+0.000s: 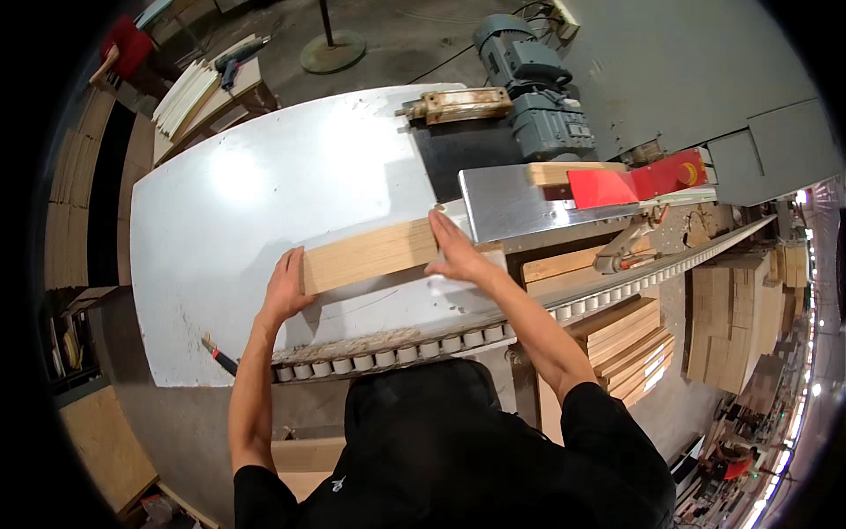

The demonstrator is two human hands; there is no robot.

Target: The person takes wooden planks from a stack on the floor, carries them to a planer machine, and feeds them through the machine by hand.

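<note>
The wooden block lies crosswise over the white table, just off the middle of the view toward ten o'clock, its right end tipped a little toward two. Neither hand is closed around it: the left hand cups the left end with bent fingers and thumb, and the right hand sets extended fingers against the right end, thumb spread away. Taking the block as the clock's centre, the metal plate stands between two and three o'clock, just beside the right fingers, so a push that way could pinch them between wood and plate edge. Uneven pressure from the two ends could swing the block askew, and a slip toward six o'clock could knock it into the rollers. At eight o'clock a hand tool lies beside the left forearm, which could catch it on a careless sweep. The wood is pale tan, long and straight-edged, with fine lines along its length. If those are seams between loose strips, weak end pressure could let them slide apart; whether they are seams or grain, I cannot tell.
</note>
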